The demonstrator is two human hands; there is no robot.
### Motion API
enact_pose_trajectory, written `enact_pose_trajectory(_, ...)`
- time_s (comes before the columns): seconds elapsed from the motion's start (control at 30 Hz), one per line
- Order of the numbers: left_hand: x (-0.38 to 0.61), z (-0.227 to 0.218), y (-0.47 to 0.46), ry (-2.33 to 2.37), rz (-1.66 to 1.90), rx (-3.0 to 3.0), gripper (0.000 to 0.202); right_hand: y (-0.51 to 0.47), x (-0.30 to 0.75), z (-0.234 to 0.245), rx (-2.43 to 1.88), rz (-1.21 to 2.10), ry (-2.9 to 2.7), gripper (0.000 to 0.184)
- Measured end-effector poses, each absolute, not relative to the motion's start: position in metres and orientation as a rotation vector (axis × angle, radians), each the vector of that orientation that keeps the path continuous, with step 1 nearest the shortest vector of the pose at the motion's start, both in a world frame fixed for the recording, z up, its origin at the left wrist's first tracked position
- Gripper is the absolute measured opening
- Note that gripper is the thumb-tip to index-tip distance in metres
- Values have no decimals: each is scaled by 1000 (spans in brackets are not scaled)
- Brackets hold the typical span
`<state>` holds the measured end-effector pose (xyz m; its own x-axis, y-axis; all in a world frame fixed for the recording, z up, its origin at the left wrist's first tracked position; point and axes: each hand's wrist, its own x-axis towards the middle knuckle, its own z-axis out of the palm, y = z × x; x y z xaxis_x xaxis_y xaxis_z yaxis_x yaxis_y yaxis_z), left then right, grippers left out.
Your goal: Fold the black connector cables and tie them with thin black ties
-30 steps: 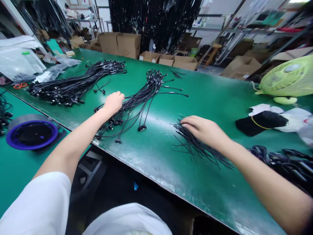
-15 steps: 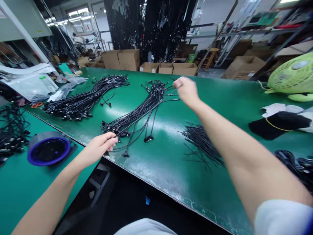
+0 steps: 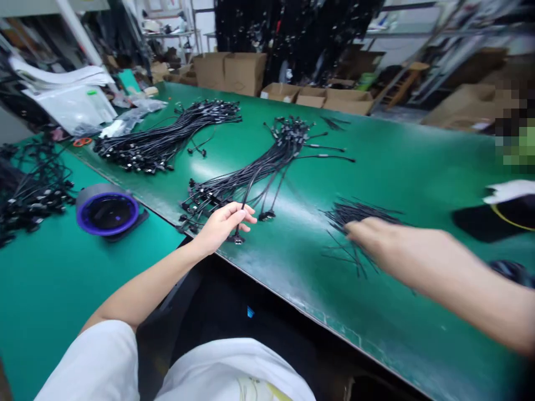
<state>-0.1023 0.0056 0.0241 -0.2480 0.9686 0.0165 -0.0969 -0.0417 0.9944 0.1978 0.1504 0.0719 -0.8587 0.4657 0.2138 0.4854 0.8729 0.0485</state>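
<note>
My left hand [image 3: 223, 225], at the near table edge, pinches a black cable [image 3: 246, 195] between thumb and fingers. That cable's plug [image 3: 238, 240] hangs just below the fingertips. Beyond it lies a loose bundle of black cables [image 3: 267, 159], its near connectors spread beside the hand. My right hand [image 3: 376, 236] is over a pile of thin black strips [image 3: 355, 210]. Its fingers are curled down toward the strips but smeared by motion, so I cannot see whether they hold any.
A larger cable bundle [image 3: 167, 133] lies at the back left, with tangled cables [image 3: 31, 189] at far left. A blue-rimmed round container [image 3: 107, 214] stands on the left table. A banded black bundle [image 3: 493, 217] lies at right. Cardboard boxes [image 3: 229, 72] stand behind the green table [image 3: 418, 167].
My right hand has left the far end of the cable bundle and come back to the strip pile. My left hand keeps its cable, whose plug now shows. The view has shifted.
</note>
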Motion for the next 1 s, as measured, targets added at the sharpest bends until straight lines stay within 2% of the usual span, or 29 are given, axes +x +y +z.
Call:
enact_pose_trajectory(0.13, -55, 26, 3, 1345, 1200, 1448, 23, 79, 168, 69, -401, -173, -3078, 22)
enact_pose_trajectory(0.27, -37, 26, -12, 1148, 966, 1305, 27, 92, 154, 87, -570, -217, -2948, 34)
enact_pose_trajectory(0.4, -58, 35, -28, 842, 1044, 953, 33, 133, 178, 91, -599, 199, -2894, 40)
enact_pose_trajectory(0.53, -87, 50, -42, 699, 1267, 704, 26, 155, 214, 73, -713, 518, -2678, 40)
enact_pose_trajectory(0.67, -101, 59, -43, 820, 1605, 477, 27, 144, 229, 43, -717, 206, -2576, 25)
enact_pose_trajectory(0.73, -97, 57, -36, 895, 1680, 470, 25, 124, 222, 32, -596, -62, -2592, 20)
enact_pose_trajectory(0.8, -85, 49, -26, 978, 1680, 582, 21, 96, 208, 29, -385, -194, -2645, 20)
enact_pose_trajectory(0.9, -55, 32, -17, 1126, 1552, 980, 29, 59, 182, 38, -107, -89, -2752, 29)
enact_pose_trajectory(1.0, -33, 18, -23, 1208, 1238, 1354, 34, 53, 163, 50, -171, 71, -2693, 29)
